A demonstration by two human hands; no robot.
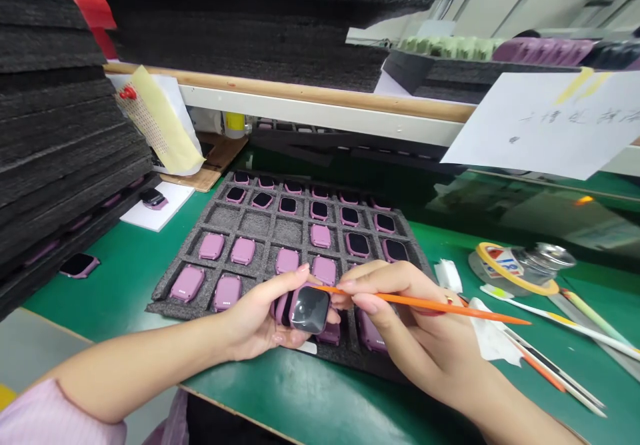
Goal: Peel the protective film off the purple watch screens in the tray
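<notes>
The left hand (260, 318) grips a pink square smartwatch (310, 310), black glass up; the right hand (400, 318) pinches a slim orange stick (425, 305) lying crosswise, its tip at the watch's far edge.

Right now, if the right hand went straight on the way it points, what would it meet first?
Probably the pink smartwatch held in the left hand; the orange stick in the right hand reaches its top edge, though depth is unclear.

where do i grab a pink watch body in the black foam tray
Probably its long edges, from above: the pink rectangular watch body lies flat in a cell of the black foam tray, so the top is open and the foam should give way.
</notes>
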